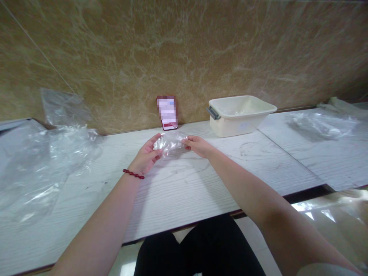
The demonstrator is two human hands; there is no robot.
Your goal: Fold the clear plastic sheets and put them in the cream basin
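Observation:
Between my two hands is a crumpled piece of clear plastic, like a thin bag (171,142), held just above the white wood-grain table. My left hand (147,155), with a dark red bead bracelet (133,174) at the wrist, grips its left end between thumb and fingers. At the other end, my right hand (197,145) pinches the edge with thumb and fingertips. Glare on the plastic hides whether anything is inside it. Just behind it a phone (168,112) with a lit, blurred screen leans against the wall.
A cream plastic bin (232,125) with a grey handle latch stands at the back, right of the phone. Clear plastic sheets or bags (43,165) spread over the table's left side. More clear plastic (323,124) lies far right. A brown marbled wall (184,50) closes the back.

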